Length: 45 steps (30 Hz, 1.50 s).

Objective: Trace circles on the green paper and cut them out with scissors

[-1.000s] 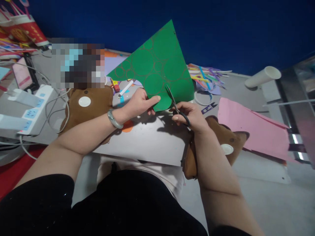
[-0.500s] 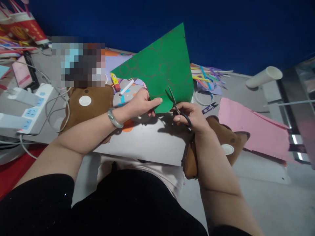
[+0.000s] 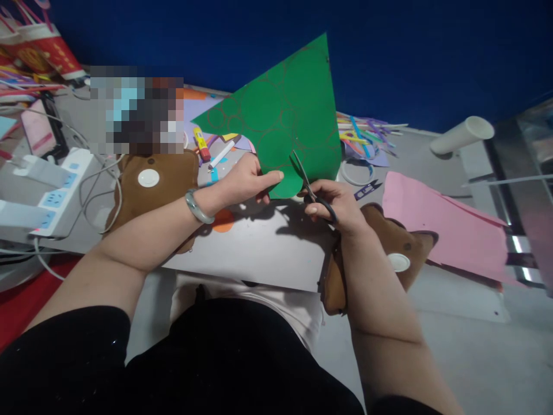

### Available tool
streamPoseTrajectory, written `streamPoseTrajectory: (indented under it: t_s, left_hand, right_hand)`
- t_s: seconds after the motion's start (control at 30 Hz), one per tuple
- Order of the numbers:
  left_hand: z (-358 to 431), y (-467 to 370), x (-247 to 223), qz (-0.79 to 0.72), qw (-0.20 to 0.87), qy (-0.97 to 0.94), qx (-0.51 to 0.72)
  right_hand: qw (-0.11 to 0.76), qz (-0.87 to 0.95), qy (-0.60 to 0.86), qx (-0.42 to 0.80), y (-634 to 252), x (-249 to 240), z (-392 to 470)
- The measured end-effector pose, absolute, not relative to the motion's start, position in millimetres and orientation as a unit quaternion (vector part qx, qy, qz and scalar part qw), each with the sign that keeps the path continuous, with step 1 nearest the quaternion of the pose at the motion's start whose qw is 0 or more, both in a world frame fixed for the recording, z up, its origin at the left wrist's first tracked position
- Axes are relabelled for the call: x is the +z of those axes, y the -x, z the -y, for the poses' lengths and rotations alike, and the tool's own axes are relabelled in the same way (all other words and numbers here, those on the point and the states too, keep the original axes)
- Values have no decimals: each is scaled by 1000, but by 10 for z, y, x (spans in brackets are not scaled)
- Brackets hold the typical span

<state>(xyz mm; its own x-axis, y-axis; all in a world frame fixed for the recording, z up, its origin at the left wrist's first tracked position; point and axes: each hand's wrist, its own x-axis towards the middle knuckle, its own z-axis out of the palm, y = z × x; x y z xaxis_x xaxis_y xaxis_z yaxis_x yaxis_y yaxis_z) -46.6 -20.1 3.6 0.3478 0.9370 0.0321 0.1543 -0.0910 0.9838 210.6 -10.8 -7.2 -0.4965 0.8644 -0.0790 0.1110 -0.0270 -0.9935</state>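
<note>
A green sheet of paper with several circles drawn on it is held up over the table. My left hand pinches its lower edge, thumb on top and fingers beneath. In my right hand is a pair of scissors with black handles, my fingers through the loops. The blades lie against the paper's lower part, beside a rounded cut edge. Whether the blades are fully closed cannot be made out.
Brown cushioned pads lie under both forearms. Around them are a glue stick, a white marker, a tape roll, thread snips, pink paper, a white tube and a power strip with cables.
The green paper has tilted slightly, its top corner rising a little to the right. My left hand has shifted slightly left; the scissors stay at nearly the same place.
</note>
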Motion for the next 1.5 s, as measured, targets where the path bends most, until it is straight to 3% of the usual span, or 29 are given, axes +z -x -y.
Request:
streamPoseTrajectory:
  t_s: [0.67, 1.0, 1.5]
  left_hand:
    - [191, 423, -49, -412, 557, -590, 415]
    - [199, 300, -183, -366, 553, -475, 578]
    - [344, 183, -14, -434, 619, -409, 511]
  right_hand:
    - [328, 619, 404, 588, -2062, -77, 112]
    - [407, 614, 409, 539, -1936, -173, 130]
    - [382, 603, 411, 567, -1763, -222, 207]
